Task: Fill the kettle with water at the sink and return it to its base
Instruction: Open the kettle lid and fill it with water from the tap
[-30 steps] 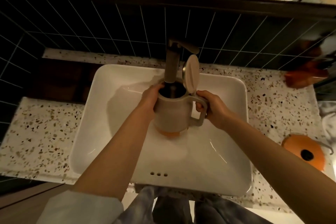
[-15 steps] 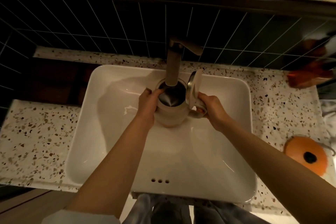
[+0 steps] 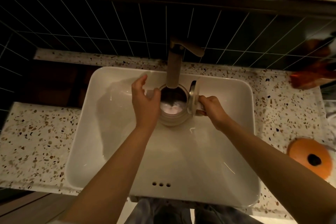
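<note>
The beige kettle (image 3: 172, 120) stands in the white sink (image 3: 112, 132), its mouth right under the faucet spout (image 3: 173, 71). Its lid (image 3: 193, 99) is flipped up on the right side. Inside the kettle I see something pale at the bottom, possibly water. My right hand (image 3: 211, 110) is closed around the kettle's handle. My left hand (image 3: 143, 100) hovers just left of the kettle's rim with fingers spread, off the body. The orange kettle base (image 3: 309, 157) lies on the counter at the right.
A speckled terrazzo counter (image 3: 36, 142) surrounds the sink. Dark tiles cover the wall behind the faucet, with a mirror above. A reddish-orange object (image 3: 312, 76) sits at the back right of the counter. A dark recess lies at the back left.
The kettle has gone lower into the sink and straightened under the spout. My left hand has let go of the kettle's body and opened. My right hand keeps the handle.
</note>
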### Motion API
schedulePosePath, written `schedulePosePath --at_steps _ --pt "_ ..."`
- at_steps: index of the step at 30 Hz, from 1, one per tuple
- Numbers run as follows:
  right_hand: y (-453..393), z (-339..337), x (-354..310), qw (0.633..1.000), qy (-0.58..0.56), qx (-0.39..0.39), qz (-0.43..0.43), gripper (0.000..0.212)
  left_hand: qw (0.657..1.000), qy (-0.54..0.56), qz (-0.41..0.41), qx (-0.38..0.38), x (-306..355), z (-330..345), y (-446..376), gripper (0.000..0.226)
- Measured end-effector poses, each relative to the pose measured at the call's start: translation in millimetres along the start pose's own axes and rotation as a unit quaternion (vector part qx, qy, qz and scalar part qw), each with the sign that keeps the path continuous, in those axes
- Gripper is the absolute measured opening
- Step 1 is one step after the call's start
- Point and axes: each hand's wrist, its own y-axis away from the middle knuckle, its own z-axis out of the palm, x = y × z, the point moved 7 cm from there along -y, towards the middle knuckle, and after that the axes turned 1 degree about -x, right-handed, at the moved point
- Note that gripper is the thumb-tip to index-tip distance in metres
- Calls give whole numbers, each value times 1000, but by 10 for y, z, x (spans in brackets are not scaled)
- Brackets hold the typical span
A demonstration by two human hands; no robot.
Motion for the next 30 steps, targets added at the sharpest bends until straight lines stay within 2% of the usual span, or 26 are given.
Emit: schedulePosePath --at_steps 4,9,13,15,17,20,26,30 --pt "-13 1 18 1000 -9 -4 12 45 979 -100 176 -30 470 153 -153 35" --pt "-37 9 2 1000 1 -4 15 38 905 -213 343 -133 891 574 -309 41" --pt "-59 -1 -21 1000 -8 5 23 38 837 -285 424 -194 987 941 -402 48" --pt "-75 -14 -17 1000 -10 12 26 35 818 -316 442 -190 966 1060 -445 47" --pt "-87 -18 -8 999 -15 13 32 37 817 -328 448 -157 959 1102 -469 42" --pt "-112 -33 2 999 -18 25 44 33 834 -313 439 -117 978 1109 -492 36" --pt "-125 -38 -20 998 -18 33 47 33 861 -272 409 -128 968 1086 -518 41" --pt "-128 -32 -6 998 -17 32 47 40 897 -220 363 -121 1040 1011 -585 38"
